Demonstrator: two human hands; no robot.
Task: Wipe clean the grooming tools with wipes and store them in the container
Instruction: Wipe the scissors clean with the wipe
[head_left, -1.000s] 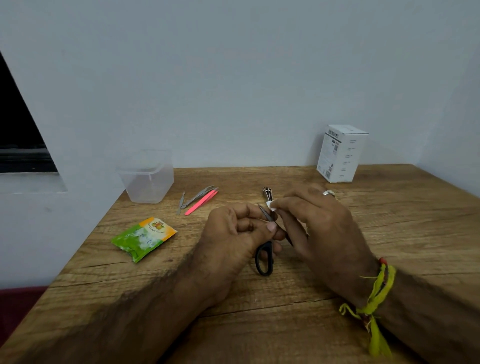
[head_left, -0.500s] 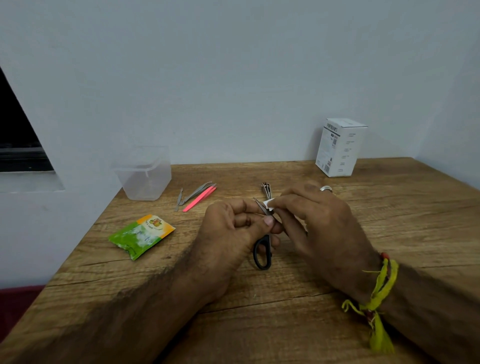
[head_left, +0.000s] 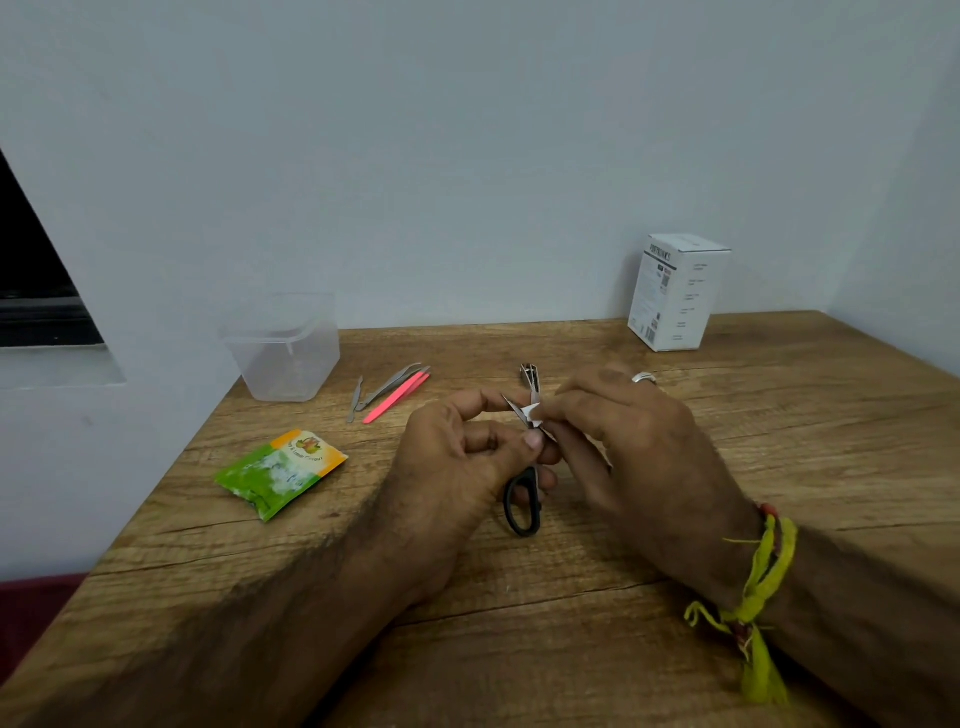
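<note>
1. The left hand (head_left: 457, 462) has its fingers curled round a small pair of scissors (head_left: 523, 493), gripping it near the pivot; one black handle loop hangs below the hand, just above the counter (head_left: 519, 649).
2. The right hand (head_left: 623, 447) pinches a small white wipe (head_left: 534, 411) between thumb and fingertips and presses it against the scissor blades, which point up and away from the person.
3. Judging from this, the step in hand is wiping the scissors; the blades are being cleaned and the tool has not yet gone to storage.
4. The clear plastic container (head_left: 283, 348) stands at the far left of the counter, well apart from the hands. It looks to hold no tools, though its cloudy walls make this hard to confirm.
5. Near the container lie grey metal tweezers (head_left: 389, 385), a pink tool (head_left: 397, 397) touching them and a thin metal pick (head_left: 355, 399). A nail clipper (head_left: 529, 375) lies just behind the hands.
6. A green and orange wipe sachet (head_left: 280, 472) lies at the left; a white box (head_left: 678, 291) stands at the far right.
7. As a judgement, the task is at an early stage: nothing appears stored, and whether the loose tools are already wiped cannot be told.
</note>
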